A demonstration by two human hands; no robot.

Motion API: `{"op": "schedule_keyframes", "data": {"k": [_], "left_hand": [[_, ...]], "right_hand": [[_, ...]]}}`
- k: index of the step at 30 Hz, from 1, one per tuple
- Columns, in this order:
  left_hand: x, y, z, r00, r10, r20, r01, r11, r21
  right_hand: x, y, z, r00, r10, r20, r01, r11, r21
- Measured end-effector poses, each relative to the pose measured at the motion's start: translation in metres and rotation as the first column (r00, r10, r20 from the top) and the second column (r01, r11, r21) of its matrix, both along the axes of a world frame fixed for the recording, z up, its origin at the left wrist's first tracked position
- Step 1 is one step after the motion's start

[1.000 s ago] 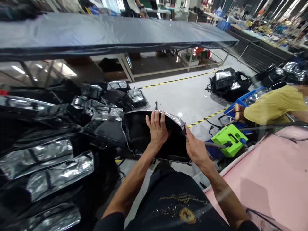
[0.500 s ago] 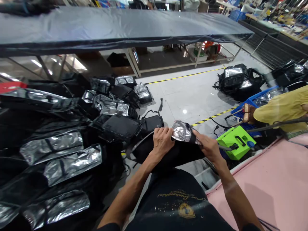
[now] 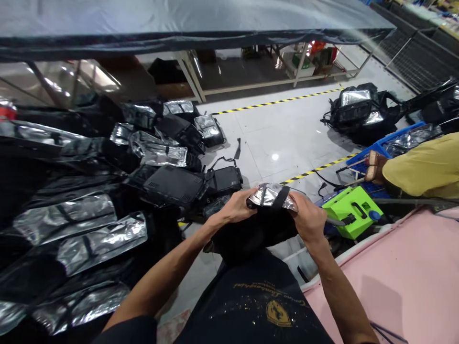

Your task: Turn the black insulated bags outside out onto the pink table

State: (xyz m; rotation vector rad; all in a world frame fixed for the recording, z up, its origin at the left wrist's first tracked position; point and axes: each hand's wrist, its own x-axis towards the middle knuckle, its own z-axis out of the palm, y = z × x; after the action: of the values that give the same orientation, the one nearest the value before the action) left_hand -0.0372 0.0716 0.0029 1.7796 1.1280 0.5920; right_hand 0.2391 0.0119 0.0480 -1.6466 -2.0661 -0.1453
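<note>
I hold a black bag (image 3: 251,231) with a shiny silver plastic panel (image 3: 271,196) in front of my chest. My left hand (image 3: 234,206) grips its left upper edge with curled fingers. My right hand (image 3: 309,218) is closed on the right side of the silver panel. The bag's black body hangs below both hands, over my dark shirt.
A large heap of black bags with silver panels (image 3: 89,200) fills the floor at left. A long grey-covered table (image 3: 179,24) runs along the back. A green box (image 3: 349,210) and blue crate (image 3: 376,148) sit at right, beside a person in yellow (image 3: 423,167). A pink surface (image 3: 394,277) lies at lower right.
The bag was held up flat and open a second ago; both hands have since turned and lowered it toward my body, with the silver panel now on top.
</note>
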Motion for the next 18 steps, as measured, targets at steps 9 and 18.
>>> {"op": "schedule_keyframes", "data": {"k": [9, 18], "left_hand": [[-0.023, 0.045, -0.037, 0.947, 0.207, 0.248, -0.093, 0.910, -0.404], [-0.043, 0.046, -0.079, 0.902, 0.431, 0.020, -0.405, 0.861, -0.306]], "right_hand": [[-0.053, 0.131, 0.006, 0.968, 0.135, 0.212, -0.021, 0.884, -0.467], [-0.044, 0.218, -0.113, 0.910, 0.251, -0.331, -0.409, 0.681, -0.608]]}}
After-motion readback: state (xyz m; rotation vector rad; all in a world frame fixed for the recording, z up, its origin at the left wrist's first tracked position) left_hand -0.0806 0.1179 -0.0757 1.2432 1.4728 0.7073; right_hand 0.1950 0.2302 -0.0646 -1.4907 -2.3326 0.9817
